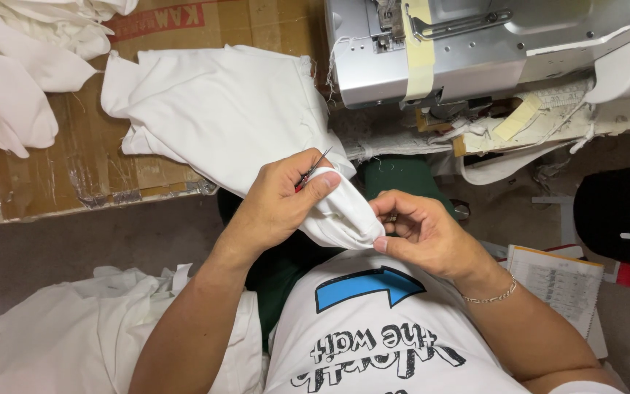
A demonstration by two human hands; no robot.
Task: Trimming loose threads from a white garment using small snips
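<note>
Nearest me, both hands work one bunched corner of a white garment (pixel 227 117) over the lap. Her left hand (pixel 278 201) closes around the cloth and a small red-handled thread snip (pixel 313 169), keeping the edge taut; her right hand (pixel 417 230) pinches the fold's tip, steadying it. Beyond, more of it lies draped across cardboard (pixel 74 160) beside the sewing machine (pixel 461 44).

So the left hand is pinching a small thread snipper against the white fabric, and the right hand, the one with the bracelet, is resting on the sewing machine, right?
Not quite. The right hand is not on the sewing machine; it grips the bunched end of the white fabric in front of the person's chest. The rest holds: the left hand pinches the thread snipper against the fabric, and the bracelet is on the right wrist. The head view shows it.
</note>
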